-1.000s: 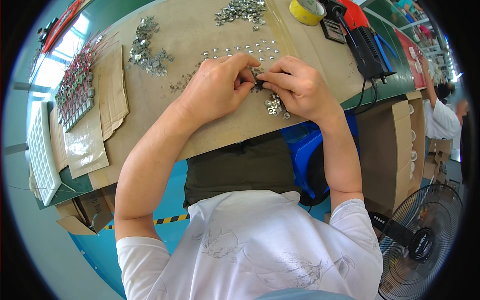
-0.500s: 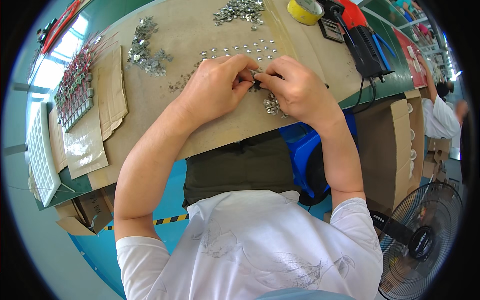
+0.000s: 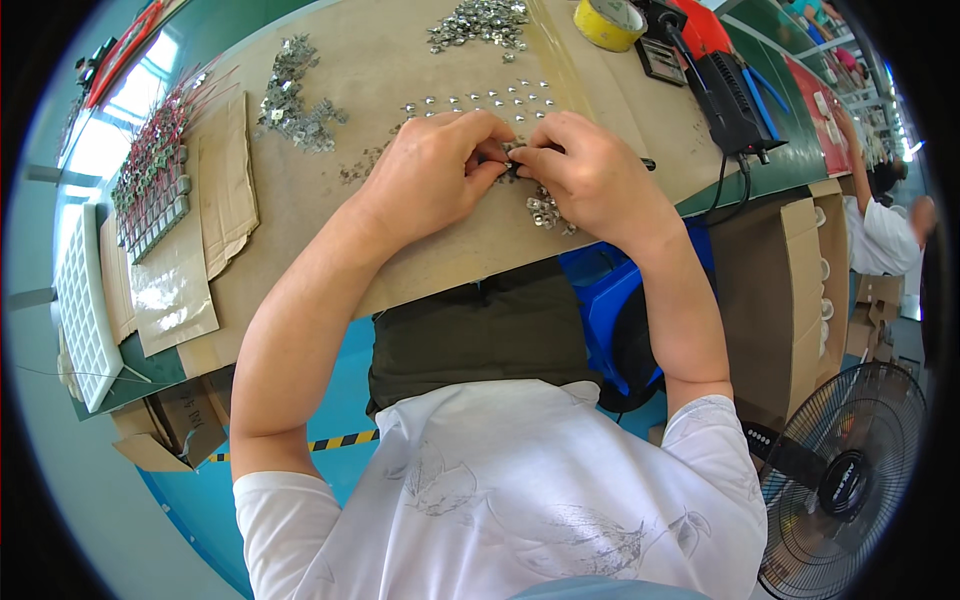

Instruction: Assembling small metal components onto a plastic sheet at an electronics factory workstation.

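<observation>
Over the cardboard-covered bench (image 3: 300, 250), both hands — left (image 3: 435, 170), right (image 3: 590, 175) — pinch together on one small, dark metal part (image 3: 513, 170).

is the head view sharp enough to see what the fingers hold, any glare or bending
Head view: sharp at centre, yet the small metal part between the left hand and right hand is mostly hidden; window glare washes out the upper left; the cardboard table edges curve; black fisheye corners.

The person wears a white short-sleeved T-shirt (image 3: 520, 490) with a faint grey line drawing of leaves and feathers across the chest (sleeves ending at 7 and 5 o'clock), dark olive trousers (image 3: 480, 335) toward 12 o'clock, and both forearms bare.
</observation>
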Demonstrator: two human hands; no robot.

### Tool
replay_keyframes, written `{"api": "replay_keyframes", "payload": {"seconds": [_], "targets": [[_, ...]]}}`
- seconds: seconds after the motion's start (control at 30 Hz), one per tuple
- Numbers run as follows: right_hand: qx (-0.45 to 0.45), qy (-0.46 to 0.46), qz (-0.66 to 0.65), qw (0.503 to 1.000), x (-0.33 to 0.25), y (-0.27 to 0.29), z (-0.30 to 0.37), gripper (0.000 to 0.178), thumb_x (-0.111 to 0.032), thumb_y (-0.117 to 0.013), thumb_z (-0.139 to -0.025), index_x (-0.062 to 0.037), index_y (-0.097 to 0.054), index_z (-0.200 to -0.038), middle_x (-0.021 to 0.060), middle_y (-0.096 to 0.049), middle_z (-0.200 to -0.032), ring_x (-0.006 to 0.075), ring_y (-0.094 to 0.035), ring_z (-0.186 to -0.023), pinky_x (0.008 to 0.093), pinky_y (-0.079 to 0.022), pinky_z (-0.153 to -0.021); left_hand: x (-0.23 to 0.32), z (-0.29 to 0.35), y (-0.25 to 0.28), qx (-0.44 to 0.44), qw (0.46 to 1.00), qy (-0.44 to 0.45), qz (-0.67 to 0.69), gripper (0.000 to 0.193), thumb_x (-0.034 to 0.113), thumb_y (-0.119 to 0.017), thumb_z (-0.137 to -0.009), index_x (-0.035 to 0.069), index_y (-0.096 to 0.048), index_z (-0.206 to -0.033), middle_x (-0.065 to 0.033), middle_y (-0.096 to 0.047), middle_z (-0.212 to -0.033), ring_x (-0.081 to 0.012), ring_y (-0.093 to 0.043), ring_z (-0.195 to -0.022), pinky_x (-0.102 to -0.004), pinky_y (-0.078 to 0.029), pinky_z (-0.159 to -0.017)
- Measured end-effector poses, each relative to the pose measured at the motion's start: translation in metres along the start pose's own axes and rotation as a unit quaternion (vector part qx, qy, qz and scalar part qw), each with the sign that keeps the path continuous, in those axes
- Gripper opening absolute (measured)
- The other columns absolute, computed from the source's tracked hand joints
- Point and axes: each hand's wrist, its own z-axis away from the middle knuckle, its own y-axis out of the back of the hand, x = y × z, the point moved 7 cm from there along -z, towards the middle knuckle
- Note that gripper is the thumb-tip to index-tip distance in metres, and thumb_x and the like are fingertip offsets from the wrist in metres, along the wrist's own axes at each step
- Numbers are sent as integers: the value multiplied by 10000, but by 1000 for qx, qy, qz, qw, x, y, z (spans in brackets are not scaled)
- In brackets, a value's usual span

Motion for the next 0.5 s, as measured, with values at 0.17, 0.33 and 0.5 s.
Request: {"api": "replay_keyframes", "payload": {"seconds": [0.17, 0.33, 0.5], "targets": [[42, 8, -46, 998, 0, 9, 2, 130, -36, -818, -848, -34, -768, -969, 82, -652, -887, 296, -670, -842, 429, -563, -706, 2, 0, 0, -3, 1000, -3, 2, 248, 8, -823, -894, 25, -760, -1134, -98, -825, -991, -219, -814, -880, -330, -630, -755], [55, 13, -46, 997, -1, 9, 3, 139, -32, -826, -837, -31, -765, -962, 78, -655, -873, 297, -670, -817, 423, -559, -697, 3, 0, 0, -4, 1000, 2, -5, 226, -13, -829, -887, 23, -770, -1102, -86, -824, -977, -193, -815, -881, -316, -626, -747], [49, 17, -39, 998, 0, 5, 2, 142, -41, -828, -828, -32, -766, -954, 74, -641, -862, 298, -658, -806, 420, -554, -685, 1, 1, 3, 12, 1000, 9, 14, 237, -24, -833, -881, 28, -778, -1105, -71, -824, -996, -168, -807, -874, -297, -617, -713]]}}
